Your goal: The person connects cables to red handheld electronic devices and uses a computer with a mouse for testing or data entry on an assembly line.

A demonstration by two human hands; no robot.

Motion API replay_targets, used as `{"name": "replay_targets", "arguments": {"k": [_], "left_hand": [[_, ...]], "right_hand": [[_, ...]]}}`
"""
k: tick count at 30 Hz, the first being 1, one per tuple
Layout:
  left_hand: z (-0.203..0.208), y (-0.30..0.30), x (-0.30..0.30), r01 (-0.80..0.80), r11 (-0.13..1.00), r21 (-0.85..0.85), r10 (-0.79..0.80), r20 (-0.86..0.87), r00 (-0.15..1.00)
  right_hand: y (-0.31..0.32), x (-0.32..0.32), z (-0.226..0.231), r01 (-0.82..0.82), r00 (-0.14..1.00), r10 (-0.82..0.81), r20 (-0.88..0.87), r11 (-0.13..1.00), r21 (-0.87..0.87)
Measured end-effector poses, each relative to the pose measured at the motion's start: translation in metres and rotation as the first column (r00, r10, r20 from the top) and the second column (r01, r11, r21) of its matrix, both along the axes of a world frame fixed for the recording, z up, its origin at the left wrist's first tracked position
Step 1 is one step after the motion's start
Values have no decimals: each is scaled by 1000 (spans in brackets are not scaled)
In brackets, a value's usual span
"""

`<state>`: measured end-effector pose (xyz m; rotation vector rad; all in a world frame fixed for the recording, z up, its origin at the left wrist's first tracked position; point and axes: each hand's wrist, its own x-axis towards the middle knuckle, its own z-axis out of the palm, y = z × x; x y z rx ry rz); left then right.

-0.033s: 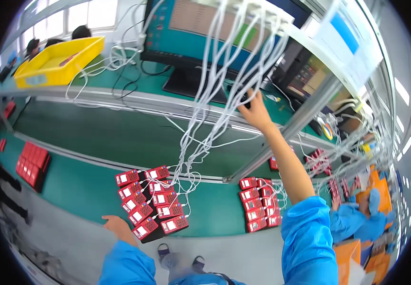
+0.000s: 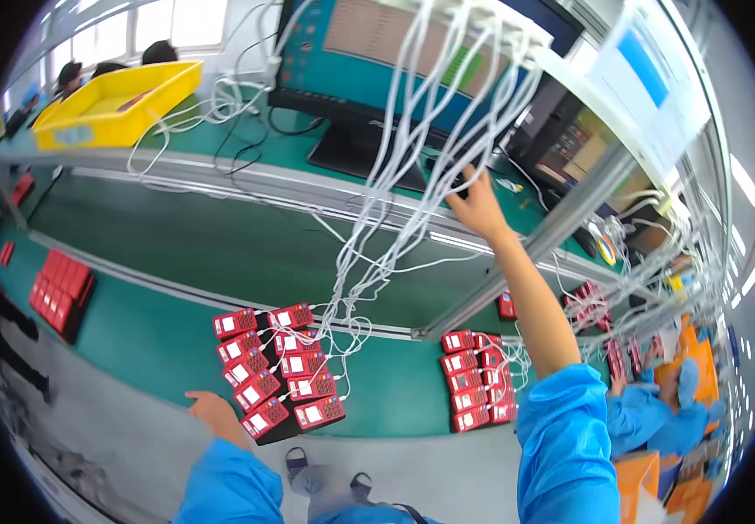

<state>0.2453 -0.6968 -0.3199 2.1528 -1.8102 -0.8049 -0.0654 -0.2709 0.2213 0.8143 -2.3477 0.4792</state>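
My right hand (image 2: 480,208) reaches up to the shelf below the monitor (image 2: 395,79), its fingers closed over a black computer mouse (image 2: 460,182) that is partly hidden by them and by white cables (image 2: 399,196). At the table's front edge, my left hand (image 2: 219,419) sits beside a group of red handheld devices (image 2: 303,363), one finger stretched out and nothing seen in it. Those devices have keypads and white labels, lie in two slanting columns, and are plugged into the white cables.
Another group of wired red devices (image 2: 467,382) lies to the right, past it a metal post (image 2: 561,218). Unwired red units (image 2: 61,288) stand at the far left. A yellow bin (image 2: 120,105) is on the shelf. People in blue work at right (image 2: 657,406).
The view has shifted slightly, so the shelf, monitor and bin appear a little further right. Both hands keep their places on the mouse and at the table edge.
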Motion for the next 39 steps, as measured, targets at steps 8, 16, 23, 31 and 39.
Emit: {"name": "replay_targets", "arguments": {"k": [8, 16, 23, 31, 39], "left_hand": [[-59, -4, 36, 67, 963, -260, 3, 258, 966], [49, 0, 21, -380, 925, -28, 369, -184, 911], [82, 15, -1, -318, 947, 31, 318, -183, 930], [83, 16, -4, -343, 939, 20, 339, -209, 917], [72, 10, 2, -354, 935, 33, 355, -155, 922]], "right_hand": [[-18, -46, -1, -241, 951, 237, 200, 971, -2], [-24, -39, 3, -148, 969, 144, 202, 989, 6], [-4, -45, 9, -163, 948, 151, 279, 986, 21], [-9, -42, 10, -157, 948, 150, 280, 988, 5], [-17, -32, 12, -106, 946, 99, 308, 994, 4]]}}
